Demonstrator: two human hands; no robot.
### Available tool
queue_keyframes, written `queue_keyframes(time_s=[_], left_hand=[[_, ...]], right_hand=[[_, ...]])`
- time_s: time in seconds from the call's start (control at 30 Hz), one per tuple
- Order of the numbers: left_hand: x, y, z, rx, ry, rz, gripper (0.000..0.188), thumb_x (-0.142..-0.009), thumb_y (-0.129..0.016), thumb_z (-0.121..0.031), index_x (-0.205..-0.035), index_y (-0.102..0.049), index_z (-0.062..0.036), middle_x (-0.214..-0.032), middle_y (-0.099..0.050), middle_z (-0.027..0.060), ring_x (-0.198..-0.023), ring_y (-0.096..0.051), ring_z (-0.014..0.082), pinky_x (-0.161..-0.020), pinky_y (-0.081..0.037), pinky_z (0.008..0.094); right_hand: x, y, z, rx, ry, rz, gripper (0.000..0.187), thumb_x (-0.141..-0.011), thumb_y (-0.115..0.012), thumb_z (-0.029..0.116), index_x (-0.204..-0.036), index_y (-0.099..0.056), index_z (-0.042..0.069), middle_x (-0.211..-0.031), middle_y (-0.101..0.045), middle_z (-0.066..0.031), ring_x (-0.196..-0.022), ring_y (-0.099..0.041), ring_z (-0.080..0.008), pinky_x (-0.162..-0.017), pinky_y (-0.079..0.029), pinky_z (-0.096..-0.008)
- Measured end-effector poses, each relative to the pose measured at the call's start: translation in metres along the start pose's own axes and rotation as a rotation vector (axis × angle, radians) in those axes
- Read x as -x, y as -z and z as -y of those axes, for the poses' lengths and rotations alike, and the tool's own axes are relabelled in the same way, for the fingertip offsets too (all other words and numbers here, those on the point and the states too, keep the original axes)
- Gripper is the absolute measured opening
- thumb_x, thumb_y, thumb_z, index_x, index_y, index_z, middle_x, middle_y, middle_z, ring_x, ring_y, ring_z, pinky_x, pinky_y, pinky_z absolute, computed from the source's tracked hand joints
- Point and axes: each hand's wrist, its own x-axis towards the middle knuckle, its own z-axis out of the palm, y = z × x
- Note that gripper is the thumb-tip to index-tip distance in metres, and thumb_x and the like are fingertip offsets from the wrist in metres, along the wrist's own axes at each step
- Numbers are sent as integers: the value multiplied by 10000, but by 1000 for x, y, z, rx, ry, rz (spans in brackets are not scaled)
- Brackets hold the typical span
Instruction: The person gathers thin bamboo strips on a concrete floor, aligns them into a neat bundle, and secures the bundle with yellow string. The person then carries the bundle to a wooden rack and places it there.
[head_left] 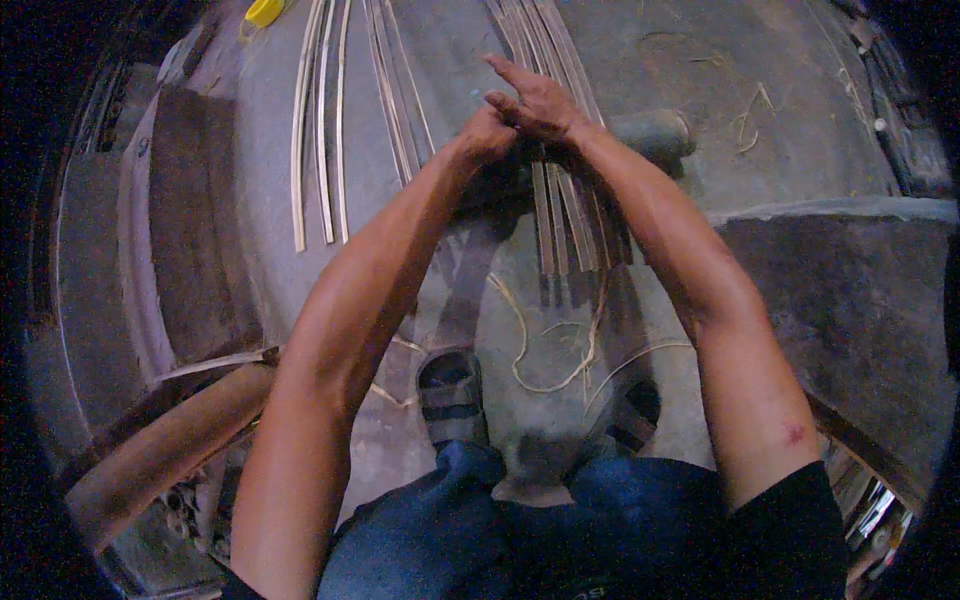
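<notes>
My left hand [488, 134] and my right hand [545, 103] meet at the upper middle, over a bundle of long thin wooden strips [560, 225]. My left hand is closed, its fingertips partly hidden behind the right; whatever it may hold does not show. My right hand has its fingers stretched toward the left, with nothing visible in them. Just beneath the hands lies a grey-green cylinder [650, 137], and the strips seem to cross over it. More pale strips [324, 130] lie apart on the floor to the left, beside a thinner group [392, 100].
Loose pale fibre strands [522, 350] curl on the concrete floor between my sandalled feet [452, 395]. A brown bench-like block [200, 220] stands at left, near a round log [170, 450]. A dark slab [840, 300] is at right. Something yellow [264, 12] lies far left.
</notes>
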Motion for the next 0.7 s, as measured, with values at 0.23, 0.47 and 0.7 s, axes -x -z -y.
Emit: queue_keyframes(time_s=[0.23, 0.47, 0.7], left_hand=[[-10, 6, 14, -54, 301, -199, 265, -696, -697, -155, -923, -669, -21, -954, -663, 141, -878, -632, 252, -767, -492, 375], [-32, 63, -68, -506, 133, -1028, 278, -859, -472, -218, -947, -608, 8, -915, -632, 216, -886, -597, 377, -755, -455, 457], [1, 97, -65, -414, 41, -1175, 255, -855, -491, -222, -880, -584, 14, -807, -615, 241, -779, -596, 408, -703, -446, 472]], right_hand=[[-4, -2, -4, 0, 42, -21, 735, -881, -416, 554, -1409, -248, 71, -1426, -306, -176, -1297, -335, -315, -1053, -295, -366], [5, -2, -2, 68, 91, 23, 731, -878, -491, 477, -1404, -240, 36, -1431, -287, -187, -1309, -314, -311, -1069, -275, -357], [6, 5, 15, 50, 48, 94, 741, -872, -509, 465, -1400, -237, 22, -1421, -287, -214, -1305, -305, -347, -1070, -272, -374]])
